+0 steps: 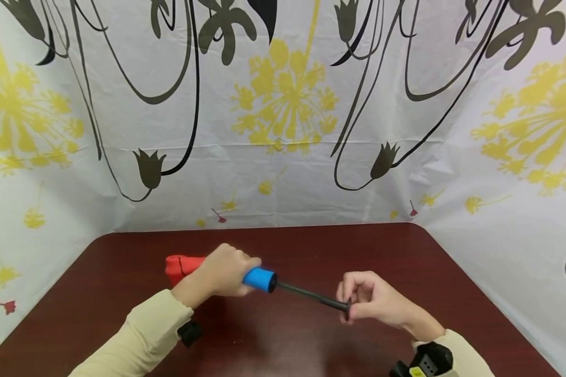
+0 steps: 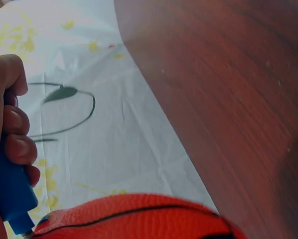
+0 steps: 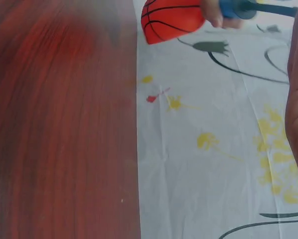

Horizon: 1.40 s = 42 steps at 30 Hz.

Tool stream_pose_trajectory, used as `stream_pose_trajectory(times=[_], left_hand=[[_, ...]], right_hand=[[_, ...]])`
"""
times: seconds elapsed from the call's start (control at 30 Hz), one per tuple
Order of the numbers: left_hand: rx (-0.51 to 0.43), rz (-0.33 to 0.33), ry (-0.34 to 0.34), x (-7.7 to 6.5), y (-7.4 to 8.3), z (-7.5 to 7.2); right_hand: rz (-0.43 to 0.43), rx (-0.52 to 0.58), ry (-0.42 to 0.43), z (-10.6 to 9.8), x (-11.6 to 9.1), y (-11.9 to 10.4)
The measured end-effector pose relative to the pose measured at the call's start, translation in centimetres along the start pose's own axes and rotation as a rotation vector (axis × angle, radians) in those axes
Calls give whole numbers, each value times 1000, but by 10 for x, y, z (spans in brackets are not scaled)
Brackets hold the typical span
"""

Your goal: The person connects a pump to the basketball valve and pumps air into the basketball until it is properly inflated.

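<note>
My left hand (image 1: 223,271) grips the blue barrel of a hand pump (image 1: 260,279). A dark rod (image 1: 306,293) reaches out of the barrel's right end, and my right hand (image 1: 374,297) pinches the small dark handle at its tip. Left of the left hand, a red ball with black lines (image 1: 176,268) shows, partly hidden by that hand. In the left wrist view the barrel's narrow end meets the red ball (image 2: 139,219); how it is joined is too blurred to tell. The ball (image 3: 171,22) looks pointed rather than round in the right wrist view.
Both hands are above a dark red-brown wooden table (image 1: 273,340) with rounded far corners. Around it hangs a white cloth (image 1: 273,204) printed with yellow and grey-green flowers. Dark devices (image 1: 431,361) are strapped to the wrists.
</note>
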<state>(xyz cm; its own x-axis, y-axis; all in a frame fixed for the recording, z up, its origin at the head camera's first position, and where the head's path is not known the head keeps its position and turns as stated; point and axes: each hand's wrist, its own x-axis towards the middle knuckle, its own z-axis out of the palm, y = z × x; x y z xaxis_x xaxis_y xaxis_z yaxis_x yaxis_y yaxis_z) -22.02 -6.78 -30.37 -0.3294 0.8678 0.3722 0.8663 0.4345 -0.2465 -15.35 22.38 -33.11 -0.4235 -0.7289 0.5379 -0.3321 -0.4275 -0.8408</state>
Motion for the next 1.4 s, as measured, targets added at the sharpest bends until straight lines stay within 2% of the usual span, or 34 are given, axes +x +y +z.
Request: stream_pose_trajectory(times=[0.1, 0.2, 0.3, 0.37, 0.53, 0.7, 0.8, 0.93, 1.03, 1.1, 1.17, 1.3, 1.4], left_hand=[[11, -3, -26, 0, -1, 1], [35, 3, -54, 6, 3, 1], [63, -2, -74, 10, 7, 1], [57, 1, -80, 10, 10, 2], [-33, -8, -57, 1, 9, 6], [-54, -67, -38, -11, 1, 9], [-44, -61, -29, -5, 4, 7], [-38, -22, -4, 9, 14, 4], [-35, -10, -11, 13, 18, 4], [-37, -5, -23, 12, 17, 5], [-52, 4, -3, 10, 14, 6], [-79, -2, 31, 0, 3, 6], [-64, -29, 32, -4, -4, 3]], right_hand=[[-8, -19, 3, 2, 6, 12], [-6, -74, 56, 7, 25, 27], [23, -136, 109, 10, 40, 36], [60, -152, 130, 13, 42, 37], [110, -46, 121, 12, 23, 20], [99, 59, 58, 5, 1, 7], [99, 68, 62, 3, 7, 13], [100, -19, 72, 4, 31, 25], [151, -79, 94, 5, 40, 27], [188, -87, 111, 7, 39, 24], [196, -80, 118, 8, 34, 15], [118, -24, 45, 2, 19, -5], [78, 11, -14, -3, 14, -8]])
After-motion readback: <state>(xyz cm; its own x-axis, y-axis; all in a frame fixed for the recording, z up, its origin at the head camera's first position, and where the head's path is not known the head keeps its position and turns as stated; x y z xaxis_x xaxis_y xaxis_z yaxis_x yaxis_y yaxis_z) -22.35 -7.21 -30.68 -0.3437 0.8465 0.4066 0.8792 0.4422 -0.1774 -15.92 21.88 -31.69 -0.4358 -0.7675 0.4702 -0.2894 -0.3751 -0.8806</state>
